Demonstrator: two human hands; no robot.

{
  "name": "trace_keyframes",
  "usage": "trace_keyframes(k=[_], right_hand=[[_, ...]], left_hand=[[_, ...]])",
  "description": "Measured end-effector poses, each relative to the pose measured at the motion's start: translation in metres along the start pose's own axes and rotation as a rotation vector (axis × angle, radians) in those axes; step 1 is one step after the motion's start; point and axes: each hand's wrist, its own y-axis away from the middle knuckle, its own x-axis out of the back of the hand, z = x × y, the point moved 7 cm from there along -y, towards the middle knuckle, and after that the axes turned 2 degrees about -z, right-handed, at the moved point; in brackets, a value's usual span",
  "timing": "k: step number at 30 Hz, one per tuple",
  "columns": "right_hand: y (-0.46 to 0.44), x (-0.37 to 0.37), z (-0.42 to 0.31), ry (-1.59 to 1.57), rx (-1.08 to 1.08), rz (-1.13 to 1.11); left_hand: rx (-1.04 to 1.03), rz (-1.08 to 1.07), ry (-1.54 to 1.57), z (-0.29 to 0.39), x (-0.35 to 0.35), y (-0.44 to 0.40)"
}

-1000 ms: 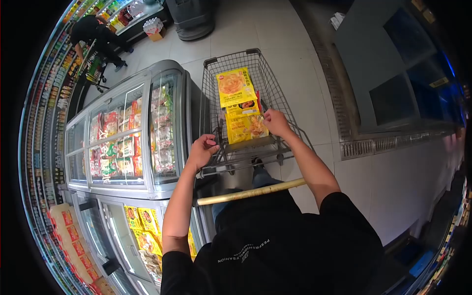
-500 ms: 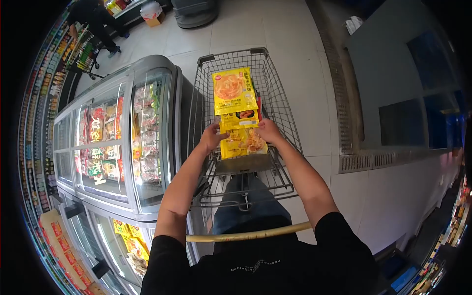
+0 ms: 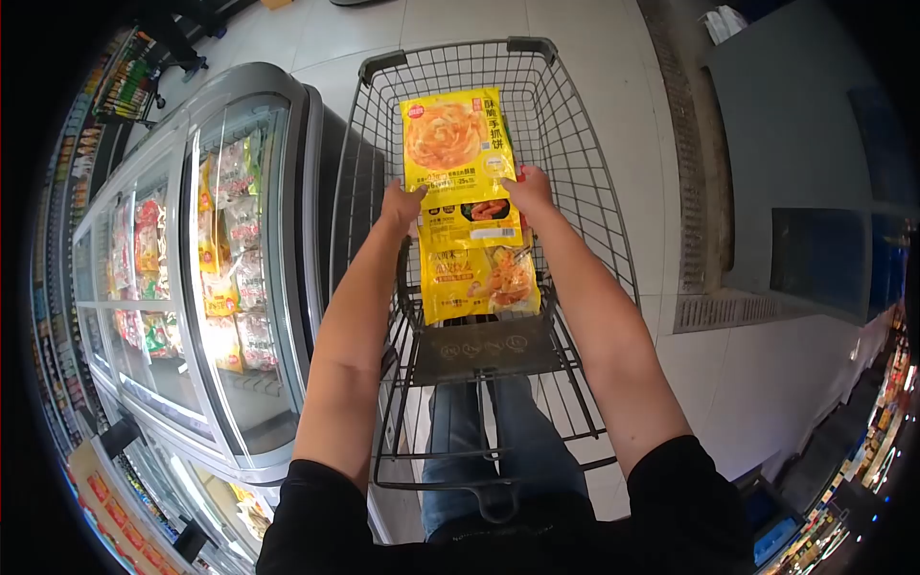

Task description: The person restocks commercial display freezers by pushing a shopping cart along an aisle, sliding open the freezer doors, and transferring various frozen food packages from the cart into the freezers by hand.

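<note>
Three yellow food packets lie overlapping in a row in the wire shopping cart [image 3: 586, 144] in front of me. The farthest, a flatbread packet [image 3: 446, 134] with a round pastry picture, lies over the top of the middle packet [image 3: 446, 222]. Closest to me is the lower packet [image 3: 470, 283], showing fried-looking food. My left hand [image 3: 401, 205] pinches the near left corner of the flatbread packet, thumb on top. My right hand [image 3: 530, 192] grips its near right corner likewise. The fingers underneath are mostly hidden.
Glass-doored freezers [image 3: 192, 259] with bagged food stand close along the cart's left side. A dark flap [image 3: 489, 350] spans the cart's near end. On the right are a floor grate [image 3: 733, 311] and a grey panel [image 3: 795, 125]. A person's legs [image 3: 172, 34] show far left.
Both hands have moved forward from the sides of the nearer packets to the flatbread packet's near corners. The cart now appears larger, and the lower packet is less covered.
</note>
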Motion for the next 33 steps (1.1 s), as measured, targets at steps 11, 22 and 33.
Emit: trace_keyframes(k=[11, 22, 33], right_hand=[[0.012, 0.015, -0.001, -0.238, -0.082, -0.233], [0.108, -0.010, 0.048, -0.450, -0.456, -0.788], [0.134, -0.012, 0.034, -0.706, -0.388, -0.604]], left_hand=[[0.166, -0.074, 0.243, -0.013, -0.001, -0.021], [0.387, -0.616, 0.295, -0.093, -0.012, 0.062], [0.481, -0.490, 1.086, -0.055, -0.020, 0.122]])
